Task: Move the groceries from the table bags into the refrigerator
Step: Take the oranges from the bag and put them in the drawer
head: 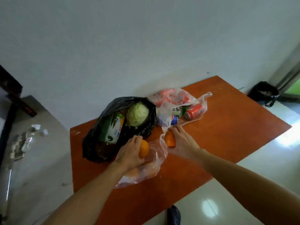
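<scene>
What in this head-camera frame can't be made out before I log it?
- Refrigerator: nowhere in the head view.
- Clear bag contents: the left hand, holding an orange, and the crinkled film hide how many fruits remain.
- Black bag bottom: its folds, the carton and the cabbage cover it.
- Can labels in the printed bag: too small and blurred.
</scene>
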`<state>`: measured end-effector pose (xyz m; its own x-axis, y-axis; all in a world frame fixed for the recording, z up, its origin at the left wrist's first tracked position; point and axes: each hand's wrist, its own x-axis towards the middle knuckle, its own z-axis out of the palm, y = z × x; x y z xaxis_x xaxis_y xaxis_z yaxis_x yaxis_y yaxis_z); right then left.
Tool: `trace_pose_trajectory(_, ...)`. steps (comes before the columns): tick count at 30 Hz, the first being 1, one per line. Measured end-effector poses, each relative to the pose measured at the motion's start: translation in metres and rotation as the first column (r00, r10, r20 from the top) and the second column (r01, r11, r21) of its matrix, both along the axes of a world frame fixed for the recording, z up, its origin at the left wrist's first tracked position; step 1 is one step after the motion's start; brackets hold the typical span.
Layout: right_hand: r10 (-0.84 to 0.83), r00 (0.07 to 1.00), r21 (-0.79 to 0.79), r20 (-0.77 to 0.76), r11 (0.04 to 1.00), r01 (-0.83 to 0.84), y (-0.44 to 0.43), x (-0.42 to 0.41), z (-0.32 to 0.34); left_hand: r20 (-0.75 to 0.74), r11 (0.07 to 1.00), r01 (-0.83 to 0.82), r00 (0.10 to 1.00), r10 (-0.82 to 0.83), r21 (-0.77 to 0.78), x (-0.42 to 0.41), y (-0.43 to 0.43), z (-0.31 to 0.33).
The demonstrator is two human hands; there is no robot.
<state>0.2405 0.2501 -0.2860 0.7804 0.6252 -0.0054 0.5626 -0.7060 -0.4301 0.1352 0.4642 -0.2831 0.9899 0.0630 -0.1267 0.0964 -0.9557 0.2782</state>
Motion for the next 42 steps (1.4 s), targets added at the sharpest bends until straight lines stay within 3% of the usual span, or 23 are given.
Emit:
trace_pose_trajectory(5, -0.194, 0.981, -0.095, 0.02, 0.976, 0.195, -0.058, -0.051, 0.027, 0.137, 0.981, 0.187, 0.972, -0.193, 0.056, -0.007, -0.035, 0.028)
trace_pose_trajectory(10, -0.353, 0.922, -0.098, 0.156, 0.924, 0.37, -0.145, -0.098, 0.059, 0.185, 0.914, 0.402, 0.895, -0.406, 0.061, 0.0, -0.106, 0.058)
trace_pose_trajectory(15, -0.553, 0.794, -0.022, 0.252, 0.817, 0.576, -0.254, -0.143, 0.094, 0.248, 0.797, 0.6, 0.763, -0.597, 0.075, 0.01, -0.216, 0.089)
trace_pose_trajectory(21, -0.749, 0.59, 0.024, 0.302, 0.624, 0.781, -0.406, -0.211, 0.122, 0.268, 0.612, 0.783, 0.569, -0.777, 0.112, 0.007, -0.386, 0.106)
trace_pose_trajectory(32, -0.851, 0.36, 0.046, 0.382, 0.406, 0.913, -0.668, -0.306, 0.143, 0.322, 0.371, 0.924, 0.323, -0.89, 0.097, -0.04, -0.684, 0.108)
trace_pose_trajectory(42, -0.894, 0.211, 0.074, 0.395, 0.26, 0.963, -0.853, -0.284, 0.122, 0.296, 0.169, 0.973, 0.117, -0.948, 0.155, 0.021, -0.892, 0.09)
